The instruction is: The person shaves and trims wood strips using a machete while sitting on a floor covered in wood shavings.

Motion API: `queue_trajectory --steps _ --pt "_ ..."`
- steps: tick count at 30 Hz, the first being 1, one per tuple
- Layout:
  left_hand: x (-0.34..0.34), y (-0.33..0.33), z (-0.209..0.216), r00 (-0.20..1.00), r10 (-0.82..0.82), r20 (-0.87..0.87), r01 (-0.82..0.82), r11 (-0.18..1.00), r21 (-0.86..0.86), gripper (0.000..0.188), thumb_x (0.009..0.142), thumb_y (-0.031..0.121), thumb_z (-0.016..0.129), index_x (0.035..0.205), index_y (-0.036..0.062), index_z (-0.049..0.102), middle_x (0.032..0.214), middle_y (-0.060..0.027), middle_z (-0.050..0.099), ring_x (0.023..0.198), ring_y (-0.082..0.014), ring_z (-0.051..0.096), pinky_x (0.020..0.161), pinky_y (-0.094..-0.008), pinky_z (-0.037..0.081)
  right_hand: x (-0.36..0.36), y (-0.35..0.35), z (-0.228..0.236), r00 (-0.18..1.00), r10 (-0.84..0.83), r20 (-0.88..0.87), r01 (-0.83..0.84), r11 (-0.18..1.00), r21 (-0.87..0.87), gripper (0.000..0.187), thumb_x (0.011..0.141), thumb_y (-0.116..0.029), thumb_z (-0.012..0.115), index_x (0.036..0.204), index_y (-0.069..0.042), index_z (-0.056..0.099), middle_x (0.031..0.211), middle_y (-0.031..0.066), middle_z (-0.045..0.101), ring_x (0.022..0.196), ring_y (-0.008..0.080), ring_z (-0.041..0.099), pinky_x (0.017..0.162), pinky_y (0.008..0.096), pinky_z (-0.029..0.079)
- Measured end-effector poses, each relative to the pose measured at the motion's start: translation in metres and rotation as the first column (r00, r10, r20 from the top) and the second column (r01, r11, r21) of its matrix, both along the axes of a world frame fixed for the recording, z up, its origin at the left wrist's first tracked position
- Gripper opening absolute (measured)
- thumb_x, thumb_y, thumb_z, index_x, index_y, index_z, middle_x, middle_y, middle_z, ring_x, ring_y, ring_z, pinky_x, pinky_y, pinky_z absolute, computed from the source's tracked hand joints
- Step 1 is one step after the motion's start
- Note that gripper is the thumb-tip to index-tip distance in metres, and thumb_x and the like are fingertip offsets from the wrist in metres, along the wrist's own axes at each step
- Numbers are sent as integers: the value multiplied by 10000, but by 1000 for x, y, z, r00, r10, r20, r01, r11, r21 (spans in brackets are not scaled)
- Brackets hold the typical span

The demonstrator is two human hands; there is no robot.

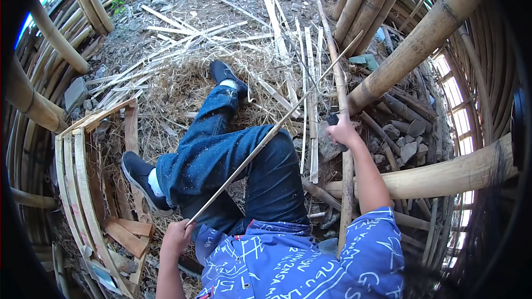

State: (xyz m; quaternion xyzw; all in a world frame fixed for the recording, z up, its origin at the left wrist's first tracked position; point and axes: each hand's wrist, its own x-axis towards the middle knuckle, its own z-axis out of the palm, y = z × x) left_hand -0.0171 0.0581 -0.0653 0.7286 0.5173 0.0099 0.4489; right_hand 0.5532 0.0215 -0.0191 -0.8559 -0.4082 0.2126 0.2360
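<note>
Bamboo strip [244, 164]: lower end hidden (inside left hand [176, 236]).

White letter-and-digit print [335, 268] is splashed all over the blue shirt [305, 290], right sleeve [379, 235] included, pretty jumbled tbh, with some lines set at a slant.

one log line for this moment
left hand: holding long stick | right hand: gripping black handle | stick: crossing bent leg | wooden crate: at left
</note>
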Motion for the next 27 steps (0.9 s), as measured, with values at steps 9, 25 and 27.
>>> queue_trajectory --steps 9,25,27 --pt "5 0 15 999 -2 -49 2 1000 -11 223 910 209 609 832 8 669 636 -232 578 597 -406 593 556 -443 460 -52 -6 31 903 87 422 -31 990 -138 198 688 -173 648 824 -29 659 780 224 683 784 387 682 724 454 553" --pt "-29 8 -3 993 -41 -109 47 997 57 186 863 192 596 925 70 722 735 -211 646 705 -385 649 652 -450 516 29 3 7 944 -71 321 110 988 -105 187 688 -145 610 780 6 670 779 247 668 782 391 676 733 450 527" --pt "-27 5 -1 993 -43 -109 48 998 42 185 863 186 596 926 69 724 726 -213 644 696 -386 648 651 -451 515 17 -1 -1 962 -23 271 72 982 -172 219 679 -157 591 823 -22 687 810 244 679 823 399 673 777 443 532"
